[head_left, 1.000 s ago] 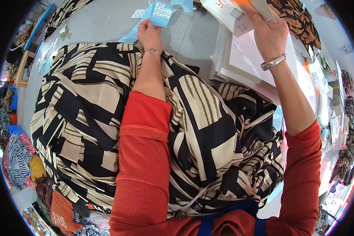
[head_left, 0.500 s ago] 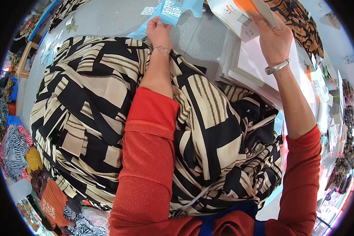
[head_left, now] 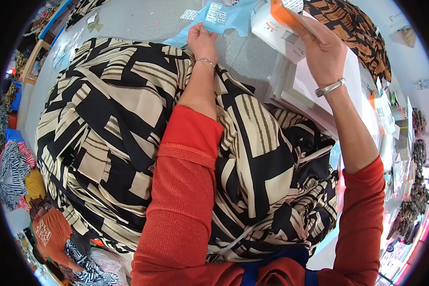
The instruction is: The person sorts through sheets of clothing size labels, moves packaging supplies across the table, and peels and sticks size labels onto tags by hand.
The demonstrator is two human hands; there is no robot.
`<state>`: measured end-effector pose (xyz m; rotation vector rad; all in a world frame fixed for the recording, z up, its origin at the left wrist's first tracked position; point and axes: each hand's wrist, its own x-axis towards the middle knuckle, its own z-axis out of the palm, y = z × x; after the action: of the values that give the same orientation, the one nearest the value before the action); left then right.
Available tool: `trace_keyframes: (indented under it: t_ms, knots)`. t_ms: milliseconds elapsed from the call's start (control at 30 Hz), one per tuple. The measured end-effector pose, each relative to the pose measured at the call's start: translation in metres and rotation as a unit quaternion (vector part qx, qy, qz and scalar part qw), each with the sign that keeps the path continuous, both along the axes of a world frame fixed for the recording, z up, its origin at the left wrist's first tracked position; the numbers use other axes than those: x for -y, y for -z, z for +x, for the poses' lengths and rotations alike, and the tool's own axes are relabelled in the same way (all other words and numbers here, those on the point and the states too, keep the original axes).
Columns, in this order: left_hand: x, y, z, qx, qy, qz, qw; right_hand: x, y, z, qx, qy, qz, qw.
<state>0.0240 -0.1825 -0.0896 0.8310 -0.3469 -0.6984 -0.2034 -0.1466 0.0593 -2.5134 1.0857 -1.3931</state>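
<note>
My left hand (head_left: 202, 42) pinches the near edge of a light blue sheet (head_left: 238, 21), which carries small white printed labels (head_left: 215, 13). In my right hand (head_left: 326, 55) is a white and orange printed cardboard packet (head_left: 280, 35), tilted, with a barcode-like patch near its top. Beneath my left forearm, a large heap of black, beige and olive patterned fabric (head_left: 252, 124) spreads over the table. Below the right hand lies a stack of white sheets or boards (head_left: 314, 88).
The grey table (head_left: 138, 21) shows beyond the fabric. Brown and black patterned cloth (head_left: 350, 33) lies at the far right. Another white and orange packet (head_left: 385, 112) is at the right side. Several garments (head_left: 14, 171) are piled low on the left.
My right hand has shifted slightly left and turned the packet, so more of its top and a barcode-like patch show. My left hand keeps its pinch on the blue sheet, slightly farther right in view.
</note>
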Motion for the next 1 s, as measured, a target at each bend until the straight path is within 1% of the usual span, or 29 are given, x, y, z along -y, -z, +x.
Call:
trace_keyframes:
  t_ms: [33, 67, 100, 167, 200, 300, 333, 433, 467, 533, 600, 800, 900, 933, 1000]
  knots:
    - [-0.001, -0.001, 0.000, -0.009, -0.025, 0.005, 1.000, 0.002, 0.002, 0.002, -0.023, -0.006, -0.034, 0.999]
    - [-0.001, -0.001, 0.002, -0.019, -0.050, 0.010, 0.999, 0.003, 0.005, 0.010, 0.003, -0.026, -0.093, 0.995]
    - [-0.001, -0.001, 0.004, -0.028, -0.075, 0.015, 0.997, 0.001, 0.005, 0.014, -0.037, -0.020, -0.097, 0.994]
    - [-0.001, -0.002, 0.011, -0.090, -0.127, -0.027, 0.987, -0.009, 0.004, 0.021, -0.115, -0.009, -0.106, 0.988]
    - [0.000, -0.002, 0.015, -0.120, -0.153, -0.048, 0.980, -0.013, 0.007, 0.025, -0.173, 0.028, -0.072, 0.982]
    - [-0.006, -0.008, 0.022, -0.145, -0.172, -0.064, 0.972, -0.027, 0.016, 0.032, -0.232, 0.027, -0.067, 0.970]
    - [-0.008, -0.011, 0.023, -0.151, -0.172, -0.071, 0.971, -0.035, 0.016, 0.034, -0.286, 0.051, -0.010, 0.957]
    - [-0.015, -0.016, 0.025, -0.170, -0.177, -0.090, 0.965, -0.044, 0.034, 0.029, -0.312, -0.021, -0.014, 0.950]
    - [-0.015, -0.015, 0.025, -0.170, -0.173, -0.091, 0.966, -0.051, 0.033, 0.031, -0.283, -0.042, -0.051, 0.957]
    - [-0.013, -0.013, 0.026, -0.170, -0.165, -0.094, 0.967, -0.058, 0.032, 0.032, -0.309, -0.048, -0.039, 0.949]
    - [-0.013, -0.012, 0.023, -0.157, -0.158, -0.070, 0.972, -0.062, 0.031, 0.035, -0.341, -0.052, -0.032, 0.938]
    - [-0.007, -0.007, 0.024, -0.165, -0.153, -0.052, 0.973, -0.058, 0.019, 0.038, -0.294, 0.025, 0.015, 0.955]
    - [-0.006, -0.006, 0.023, -0.177, -0.171, -0.084, 0.965, -0.057, 0.027, 0.038, -0.307, 0.003, 0.040, 0.951]
    - [-0.006, -0.007, 0.024, -0.181, -0.185, -0.079, 0.963, -0.063, 0.030, 0.040, -0.345, 0.016, 0.076, 0.935]
    - [-0.006, -0.005, 0.029, -0.189, -0.214, -0.068, 0.956, -0.071, 0.022, 0.042, -0.402, -0.005, 0.104, 0.910]
